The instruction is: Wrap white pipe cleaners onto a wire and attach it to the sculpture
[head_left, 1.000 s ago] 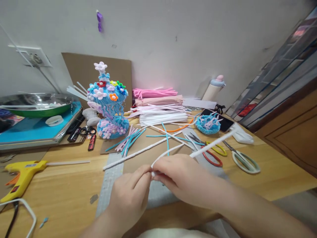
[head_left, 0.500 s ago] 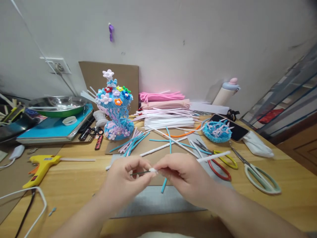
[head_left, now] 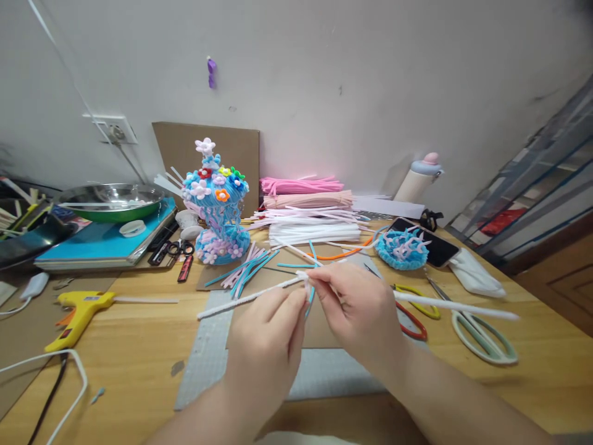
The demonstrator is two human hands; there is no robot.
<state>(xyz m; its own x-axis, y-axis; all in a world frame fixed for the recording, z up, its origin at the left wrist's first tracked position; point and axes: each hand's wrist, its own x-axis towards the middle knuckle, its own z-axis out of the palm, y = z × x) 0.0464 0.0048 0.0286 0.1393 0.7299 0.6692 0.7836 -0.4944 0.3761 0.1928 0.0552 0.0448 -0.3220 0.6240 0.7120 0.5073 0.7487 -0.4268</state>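
Observation:
My left hand point(head_left: 269, 334) is closed, thumb and finger pinching a small white bent piece. Up against it, my right hand point(head_left: 354, 303) pinches the same white pipe cleaner point(head_left: 463, 306), whose long tail sticks out to the right past the wrist. Both sets of fingertips meet above the cardboard sheet point(head_left: 324, 327), and they hide part of the bend. Behind my left hand a twisted white pipe cleaner point(head_left: 245, 298) lies slantwise. Blue pipe cleaners point(head_left: 296, 265) lie beyond the fingertips. Red-handled scissors point(head_left: 412, 324) and yellow-handled scissors point(head_left: 424, 303) sit by my right hand.
A blue flowered pipe-cleaner jellyfish point(head_left: 215, 188) stands at the back left, near bundled pipe cleaners point(head_left: 315, 233). A yellow glue gun point(head_left: 81, 312) lies left. At right are a blue tufted piece point(head_left: 402, 249), a phone point(head_left: 440, 247) and pale-green scissors point(head_left: 484, 337). A cutting mat point(head_left: 199, 364) lies underneath.
Both hands have moved up and away from me, the left also rightward. More of the white tail shows at right. The dark wire seen in my left hand is hidden now.

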